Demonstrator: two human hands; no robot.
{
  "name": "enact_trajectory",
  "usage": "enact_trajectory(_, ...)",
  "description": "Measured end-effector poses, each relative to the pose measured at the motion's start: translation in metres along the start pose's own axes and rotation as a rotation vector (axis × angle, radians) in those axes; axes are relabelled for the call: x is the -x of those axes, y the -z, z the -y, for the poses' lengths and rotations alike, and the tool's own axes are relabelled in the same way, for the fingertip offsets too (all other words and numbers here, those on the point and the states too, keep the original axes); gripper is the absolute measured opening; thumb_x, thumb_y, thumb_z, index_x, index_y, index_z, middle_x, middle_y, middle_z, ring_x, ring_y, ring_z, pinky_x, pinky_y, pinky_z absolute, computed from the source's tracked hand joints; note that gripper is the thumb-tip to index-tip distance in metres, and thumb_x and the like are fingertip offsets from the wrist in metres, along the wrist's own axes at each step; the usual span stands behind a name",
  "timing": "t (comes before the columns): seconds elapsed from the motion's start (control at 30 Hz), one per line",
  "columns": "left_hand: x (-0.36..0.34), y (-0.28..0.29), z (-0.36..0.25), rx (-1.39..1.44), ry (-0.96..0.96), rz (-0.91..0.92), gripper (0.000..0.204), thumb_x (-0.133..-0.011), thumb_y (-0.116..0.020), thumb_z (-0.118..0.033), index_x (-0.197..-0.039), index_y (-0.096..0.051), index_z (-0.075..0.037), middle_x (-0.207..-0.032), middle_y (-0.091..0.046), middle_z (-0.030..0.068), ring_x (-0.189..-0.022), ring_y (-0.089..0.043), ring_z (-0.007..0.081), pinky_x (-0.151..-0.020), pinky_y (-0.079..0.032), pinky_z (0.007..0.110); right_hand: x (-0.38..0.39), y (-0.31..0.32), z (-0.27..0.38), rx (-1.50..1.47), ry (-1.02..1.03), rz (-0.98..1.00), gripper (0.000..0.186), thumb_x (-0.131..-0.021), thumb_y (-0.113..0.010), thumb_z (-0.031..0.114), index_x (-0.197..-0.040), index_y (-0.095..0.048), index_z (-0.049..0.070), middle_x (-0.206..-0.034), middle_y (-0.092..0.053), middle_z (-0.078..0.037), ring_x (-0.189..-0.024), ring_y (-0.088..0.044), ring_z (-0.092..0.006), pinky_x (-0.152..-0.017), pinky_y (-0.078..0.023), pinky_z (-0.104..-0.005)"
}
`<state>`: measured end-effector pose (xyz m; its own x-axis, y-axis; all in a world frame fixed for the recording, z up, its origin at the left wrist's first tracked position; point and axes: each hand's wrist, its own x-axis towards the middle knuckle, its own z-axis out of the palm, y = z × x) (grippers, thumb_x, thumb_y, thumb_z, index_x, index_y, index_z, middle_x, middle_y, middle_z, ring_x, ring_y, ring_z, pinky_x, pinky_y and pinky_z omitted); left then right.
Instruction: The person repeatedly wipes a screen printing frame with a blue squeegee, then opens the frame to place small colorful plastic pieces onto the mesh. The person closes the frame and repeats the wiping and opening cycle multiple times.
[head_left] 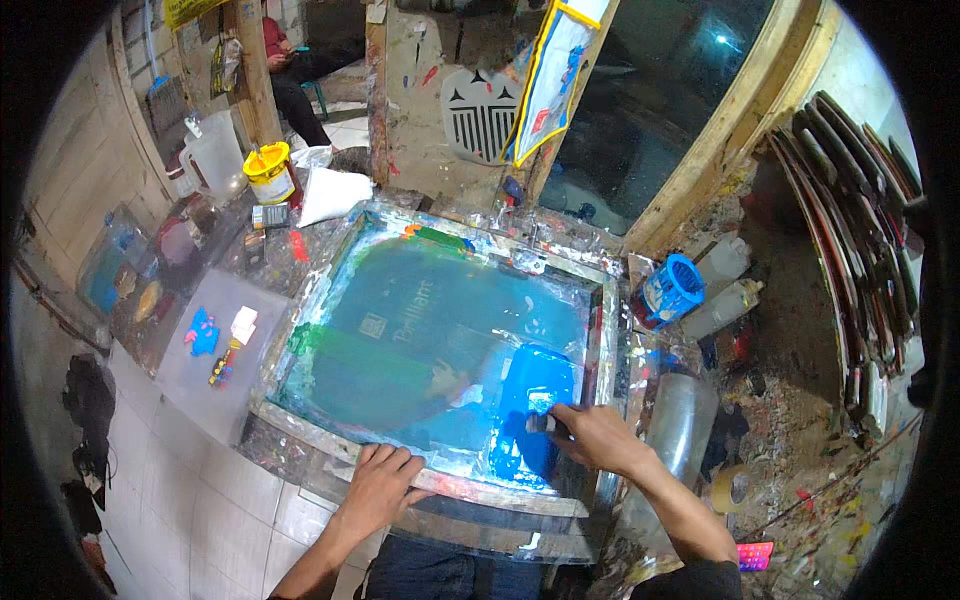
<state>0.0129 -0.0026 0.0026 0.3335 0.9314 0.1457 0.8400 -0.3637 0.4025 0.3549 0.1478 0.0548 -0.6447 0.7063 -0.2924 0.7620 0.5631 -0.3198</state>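
A wooden-framed printing screen (500,490) lies in front of me, its mesh (430,330) grey-green with faint lettering. My left hand (380,487) rests at the near rail, fingers curled over the wood. A thick patch of glossy blue ink (540,375) covers the mesh's right part. Over its lower right edge, my right hand (592,437) pinches a small grey piece (538,424), whose kind I cannot make out; its tip reaches into the ink. Green and white smears mark the mesh's borders.
Left of the screen, a clear sheet (215,375) bears a blue lump (203,332) and a white block (243,324). A yellow tub (270,175) stands behind. Rightward are a blue-rimmed tub (668,292), bottles (722,308) and a tape roll (730,488). A person (300,75) sits far back.
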Motion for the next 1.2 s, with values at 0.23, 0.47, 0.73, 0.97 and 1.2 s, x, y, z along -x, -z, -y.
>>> enact_trajectory(0.23,-0.002,0.004,0.0,0.022,0.015,0.056,0.046,-0.074,-0.087,-0.027,-0.11,-0.068,-0.007,-0.103,-0.06,0.0083,-0.103,-0.055,0.0291,-0.094,-0.039,0.044,-0.041,0.022,-0.015,0.028,-0.167,-0.122,0.03,-0.1,-0.062,0.027,-0.117,-0.053,0.004,-0.091,-0.068,-0.026,-0.09,-0.068,-0.0479,-0.079,-0.053,-0.0594)
enact_trajectory(0.47,-0.006,0.007,-0.005,0.012,0.067,0.124,0.044,-0.078,-0.085,-0.029,-0.112,-0.067,-0.007,-0.105,-0.06,0.0078,-0.107,-0.054,0.0277,-0.098,-0.038,0.044,-0.035,-0.013,0.001,0.085,-0.087,-0.344,0.025,-0.091,-0.054,0.004,-0.115,-0.055,0.011,-0.097,-0.065,-0.016,-0.091,-0.066,-0.0404,-0.076,-0.048,-0.0526)
enact_trajectory(0.73,-0.007,0.012,-0.006,-0.054,0.003,0.105,0.043,-0.077,-0.086,-0.032,-0.107,-0.07,-0.006,-0.098,-0.064,0.0086,-0.1,-0.059,0.028,-0.092,-0.042,0.043,0.029,-0.042,0.057,-0.041,-0.091,-0.115,0.026,-0.101,-0.058,0.021,-0.122,-0.049,0.008,-0.104,-0.065,-0.017,-0.096,-0.065,-0.0415,-0.081,-0.047,-0.054)
enact_trajectory(0.97,-0.024,0.067,-0.023,-0.06,-0.135,0.014,0.04,-0.079,-0.084,-0.037,-0.102,-0.072,-0.006,-0.096,-0.067,0.0073,-0.099,-0.062,0.0272,-0.092,-0.043,0.04,0.057,-0.027,0.115,0.27,-0.16,-0.564,0.044,-0.097,-0.068,0.037,-0.125,-0.06,0.005,-0.108,-0.062,-0.014,-0.1,-0.061,-0.031,-0.088,-0.042,-0.0476)
enact_trajectory(1.2,-0.046,0.054,-0.088,0.362,-0.343,-0.65,0.042,-0.086,-0.078,-0.045,-0.098,-0.072,-0.004,-0.096,-0.067,0.0124,-0.1,-0.061,0.032,-0.093,-0.047,0.048,0.045,0.09,0.124,0.3,-0.067,-1.036,0.032,-0.091,-0.075,0.03,-0.081,-0.058,0.005,-0.074,-0.051,-0.014,-0.069,-0.054,-0.035,-0.064,-0.039,-0.0453)
